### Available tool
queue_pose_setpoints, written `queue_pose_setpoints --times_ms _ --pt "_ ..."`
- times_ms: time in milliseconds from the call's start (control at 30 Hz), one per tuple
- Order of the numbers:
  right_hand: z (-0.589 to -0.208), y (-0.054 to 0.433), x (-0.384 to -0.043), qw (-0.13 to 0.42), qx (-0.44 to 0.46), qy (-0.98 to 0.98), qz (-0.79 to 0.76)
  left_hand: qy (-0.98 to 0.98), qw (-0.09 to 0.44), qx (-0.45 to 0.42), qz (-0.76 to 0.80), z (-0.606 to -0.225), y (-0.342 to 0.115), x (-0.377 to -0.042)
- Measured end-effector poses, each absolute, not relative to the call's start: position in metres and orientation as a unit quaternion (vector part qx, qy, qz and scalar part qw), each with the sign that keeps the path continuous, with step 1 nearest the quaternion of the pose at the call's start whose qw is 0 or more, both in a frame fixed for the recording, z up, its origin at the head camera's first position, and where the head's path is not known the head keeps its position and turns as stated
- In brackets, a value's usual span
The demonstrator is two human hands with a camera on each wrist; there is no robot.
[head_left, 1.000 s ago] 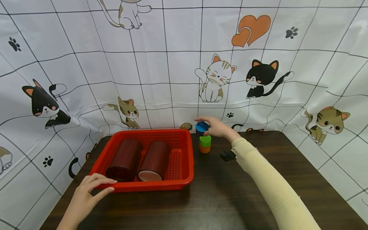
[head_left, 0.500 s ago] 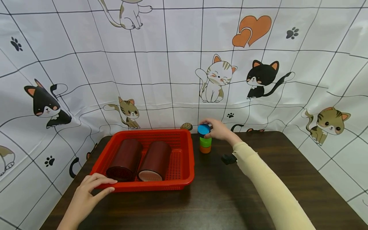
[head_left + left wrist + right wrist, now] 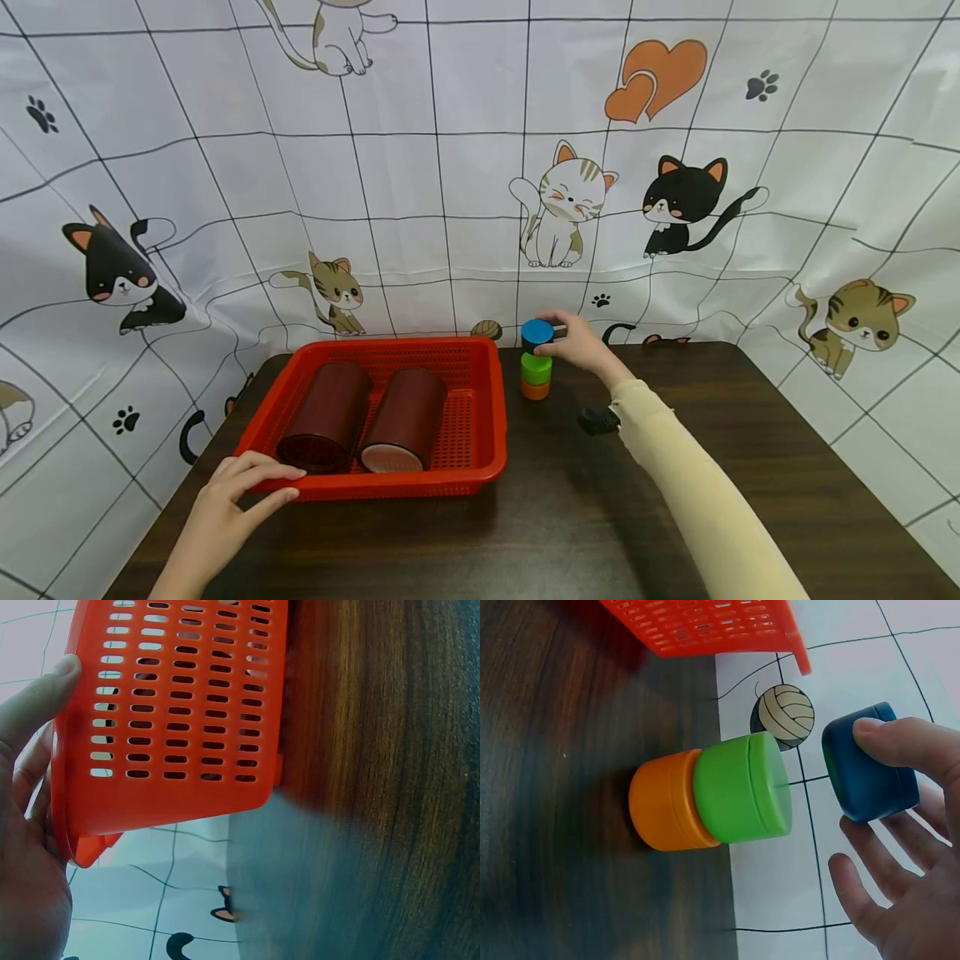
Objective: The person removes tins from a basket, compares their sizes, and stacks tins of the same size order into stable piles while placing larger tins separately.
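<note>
Blue jar [image 3: 870, 786], right of red basket [image 3: 497, 417]: axis near-upright, lid up, pinched by right hand [image 3: 581, 342]; left hand [image 3: 225, 510] grips basket rim [image 3: 375, 485].

A makeshift tabletop nook, room type unclear: white cat-print sheet [image 3: 480, 92] surrounding a dark wood table [image 3: 540, 533].

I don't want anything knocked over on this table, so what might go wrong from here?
The blue lidded pot, held by the right hand above the stack, might slip and drop. Set down off-centre, it could push the green lidded pot off the orange pot beneath. And if the left hand, on the rim of the red basket, tilted it, the brown cylinders lying on their sides might roll.
</note>
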State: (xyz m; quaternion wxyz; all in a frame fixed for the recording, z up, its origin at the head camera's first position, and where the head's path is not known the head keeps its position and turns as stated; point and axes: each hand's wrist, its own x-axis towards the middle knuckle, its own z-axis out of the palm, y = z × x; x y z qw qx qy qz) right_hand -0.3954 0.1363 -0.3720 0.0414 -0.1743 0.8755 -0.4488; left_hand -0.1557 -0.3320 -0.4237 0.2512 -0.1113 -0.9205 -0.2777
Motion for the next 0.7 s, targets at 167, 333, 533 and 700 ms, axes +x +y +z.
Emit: queue_pose_setpoints --times_ms 167,333,533,700 --pt "-0.379 0.139 -0.395 0.027 -0.163 0.870 -0.465 -0.919 0.253 -0.114 -0.279 -0.423 -0.331 -0.155" --pt "-0.389 0.138 -0.396 -0.001 -0.155 0.867 -0.473 -0.918 0.255 -0.115 -0.280 -0.422 -0.331 -0.154" --pt "-0.403 0.136 -0.394 -0.029 -0.153 0.859 -0.488 -0.920 0.251 -0.111 -0.279 -0.422 -0.331 -0.154" --pt "-0.411 0.137 -0.392 -0.047 -0.151 0.849 -0.504 -0.923 0.245 -0.105 -0.276 -0.421 -0.331 -0.154"
